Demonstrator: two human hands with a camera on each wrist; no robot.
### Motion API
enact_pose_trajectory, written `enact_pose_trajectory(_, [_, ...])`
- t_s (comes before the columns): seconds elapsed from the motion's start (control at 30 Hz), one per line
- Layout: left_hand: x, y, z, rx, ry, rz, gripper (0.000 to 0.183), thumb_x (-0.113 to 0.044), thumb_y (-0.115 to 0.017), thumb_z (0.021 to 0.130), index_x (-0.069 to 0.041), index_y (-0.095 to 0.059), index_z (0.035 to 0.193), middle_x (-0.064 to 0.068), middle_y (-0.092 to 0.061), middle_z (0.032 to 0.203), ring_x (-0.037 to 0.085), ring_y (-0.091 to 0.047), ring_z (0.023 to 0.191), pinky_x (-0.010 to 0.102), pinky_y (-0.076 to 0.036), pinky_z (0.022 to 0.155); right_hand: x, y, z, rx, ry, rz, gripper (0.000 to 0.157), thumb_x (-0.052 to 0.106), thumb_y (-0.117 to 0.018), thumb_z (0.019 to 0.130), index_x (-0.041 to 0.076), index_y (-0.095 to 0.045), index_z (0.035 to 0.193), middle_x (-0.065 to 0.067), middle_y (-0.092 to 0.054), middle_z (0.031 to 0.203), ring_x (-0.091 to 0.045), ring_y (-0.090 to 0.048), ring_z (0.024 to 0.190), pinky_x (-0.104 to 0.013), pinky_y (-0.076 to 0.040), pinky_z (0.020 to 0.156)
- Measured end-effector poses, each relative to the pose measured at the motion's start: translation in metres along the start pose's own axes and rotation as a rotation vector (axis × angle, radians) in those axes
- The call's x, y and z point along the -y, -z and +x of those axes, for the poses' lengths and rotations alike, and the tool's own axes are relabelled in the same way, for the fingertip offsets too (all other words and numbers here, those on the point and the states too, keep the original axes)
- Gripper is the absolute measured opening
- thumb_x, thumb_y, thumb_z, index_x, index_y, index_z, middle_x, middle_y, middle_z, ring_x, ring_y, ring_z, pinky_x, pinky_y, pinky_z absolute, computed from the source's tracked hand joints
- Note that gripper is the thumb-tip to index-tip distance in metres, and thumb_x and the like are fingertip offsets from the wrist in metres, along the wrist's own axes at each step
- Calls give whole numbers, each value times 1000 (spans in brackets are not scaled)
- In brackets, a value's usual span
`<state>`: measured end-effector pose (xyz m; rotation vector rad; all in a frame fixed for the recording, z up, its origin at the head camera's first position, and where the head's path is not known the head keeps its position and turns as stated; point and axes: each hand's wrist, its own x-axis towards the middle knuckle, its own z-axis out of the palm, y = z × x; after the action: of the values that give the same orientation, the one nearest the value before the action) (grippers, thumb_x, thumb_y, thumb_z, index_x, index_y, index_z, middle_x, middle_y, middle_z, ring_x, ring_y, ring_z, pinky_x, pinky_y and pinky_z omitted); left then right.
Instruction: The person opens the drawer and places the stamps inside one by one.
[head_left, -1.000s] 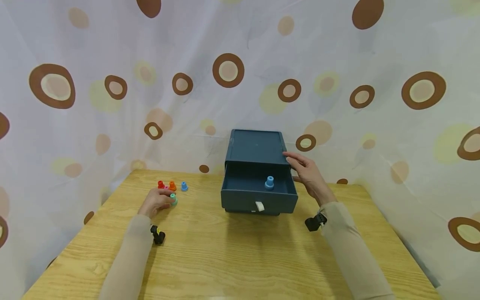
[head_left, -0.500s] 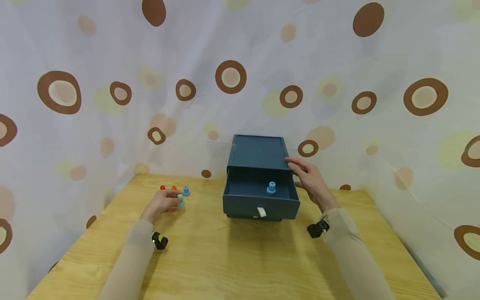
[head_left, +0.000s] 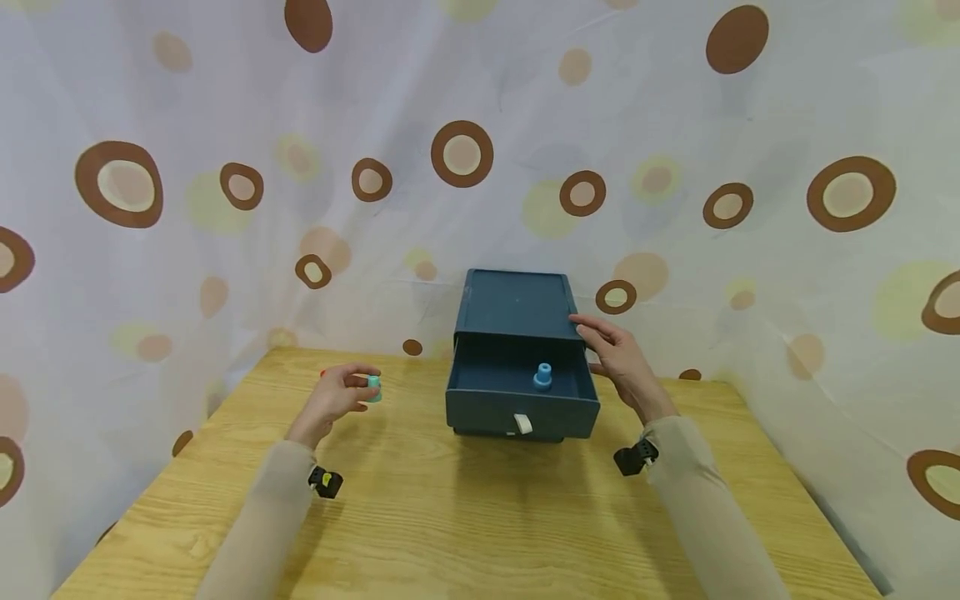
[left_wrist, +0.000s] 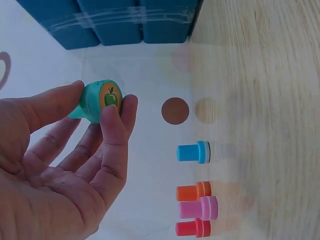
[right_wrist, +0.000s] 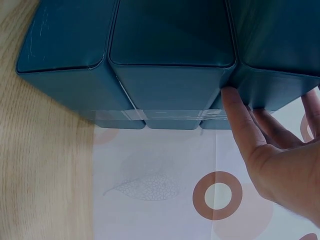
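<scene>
My left hand [head_left: 333, 402] pinches a teal stamp [head_left: 374, 389] between thumb and fingers, above the left part of the table. The left wrist view shows the stamp's face [left_wrist: 110, 96] with a green apple picture. Right of centre stands a dark blue drawer cabinet [head_left: 516, 304], its top drawer [head_left: 522, 414] pulled out. A light blue stamp [head_left: 542, 377] stands upright inside that drawer. My right hand [head_left: 621, 360] lies against the cabinet's right side, fingers extended, with fingertips at the top edge; the right wrist view shows those fingers [right_wrist: 240, 115] along the side wall.
A blue stamp [left_wrist: 189, 153], an orange stamp [left_wrist: 187, 193], a pink stamp [left_wrist: 192, 209] and a red stamp [left_wrist: 187, 228] stand in a row on the wooden table [head_left: 420, 517]. My left hand mostly hides them in the head view. A dotted cloth [head_left: 510, 100] hangs behind.
My left hand has carried the teal stamp rightward and up, away from the other stamps, and now covers most of them. The right hand keeps its place on the cabinet. The head view tilted slightly.
</scene>
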<state>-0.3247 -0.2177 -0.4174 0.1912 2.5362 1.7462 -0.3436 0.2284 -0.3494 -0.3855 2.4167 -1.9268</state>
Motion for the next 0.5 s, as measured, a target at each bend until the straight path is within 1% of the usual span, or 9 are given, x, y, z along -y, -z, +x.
enact_pose_trajectory(0.17, [-4, -1, -1, -31, -15, 16, 38, -10, -64, 95, -1, -56, 131, 26, -61, 126, 31, -66, 101, 41, -56, 84, 0, 0, 1, 4, -5, 5, 54, 40, -50, 102, 14, -43, 149, -10, -27, 161, -37, -21, 149, -65, -26, 112])
enact_pose_trajectory(0.3, [-7, -2, 0, -54, -25, 9, 37, -12, -66, 94, -3, -57, 128, 24, -63, 122, 32, -67, 101, 37, -57, 81, 0, 0, 1, -3, -8, 6, 54, 41, -50, 102, 14, -43, 149, -10, -27, 161, -37, -21, 149, -65, -26, 112])
enact_pose_trajectory(0.5, [-15, -4, 0, -84, -59, -11, 35, -15, -69, 93, -7, -59, 125, 20, -67, 118, 25, -69, 93, 34, -57, 77, 0, 1, 0, -8, -11, 0, 54, 41, -50, 102, 14, -43, 149, -11, -27, 161, -37, -21, 149, -65, -26, 112])
